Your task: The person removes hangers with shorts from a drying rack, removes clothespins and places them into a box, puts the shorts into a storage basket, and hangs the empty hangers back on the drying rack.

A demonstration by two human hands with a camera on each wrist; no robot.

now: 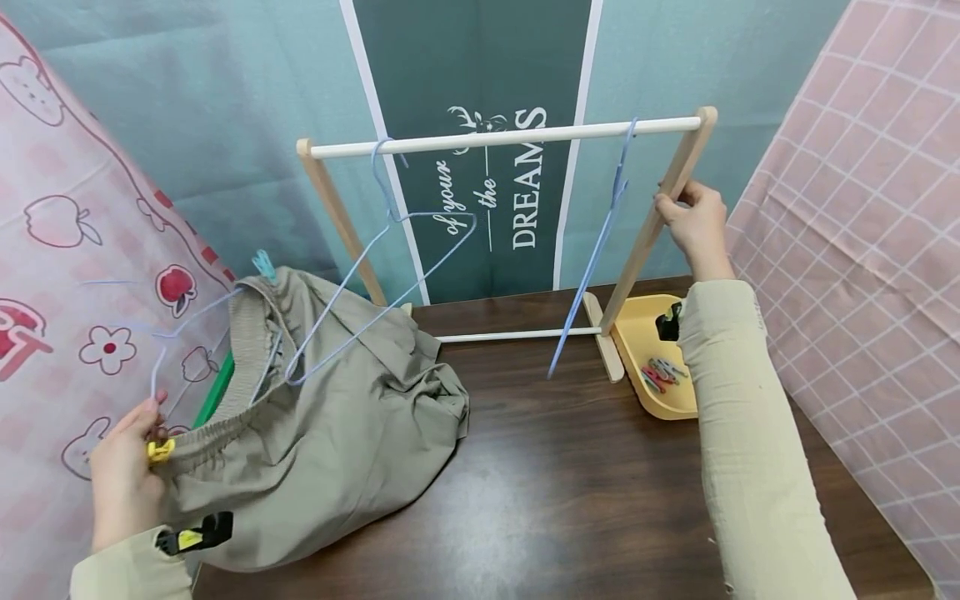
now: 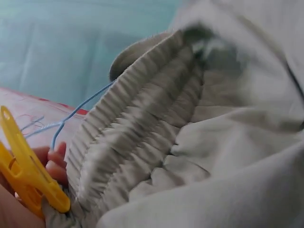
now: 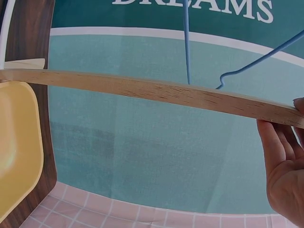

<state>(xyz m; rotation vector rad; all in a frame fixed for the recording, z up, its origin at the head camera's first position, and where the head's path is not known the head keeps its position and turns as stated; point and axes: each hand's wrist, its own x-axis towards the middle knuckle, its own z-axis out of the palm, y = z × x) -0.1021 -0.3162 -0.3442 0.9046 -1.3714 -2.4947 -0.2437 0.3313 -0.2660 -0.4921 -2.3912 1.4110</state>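
In the head view my left hand (image 1: 127, 467) grips a blue wire hanger (image 1: 197, 317) at its near end, beside the waistband of grey-beige pants (image 1: 337, 433). A yellow clothespin (image 2: 33, 166) clips the waistband close to my fingers, and a teal clothespin (image 1: 263, 264) sits at the far side. The pants' elastic waist (image 2: 128, 118) gapes open; their lower part lies bunched on the table. My right hand (image 1: 697, 221) holds the right wooden post (image 1: 656, 225) of a drying rack, fingers and thumb on either side of it (image 3: 285, 156).
Two blue hangers hang from the white rail (image 1: 510, 137), one at left (image 1: 390, 218) overlapping the pants, one at right (image 1: 592, 258). A yellow tray (image 1: 660, 408) with several clothespins (image 1: 662, 373) stands by the rack's right foot. Cloth-covered walls border the brown table (image 1: 540, 500).
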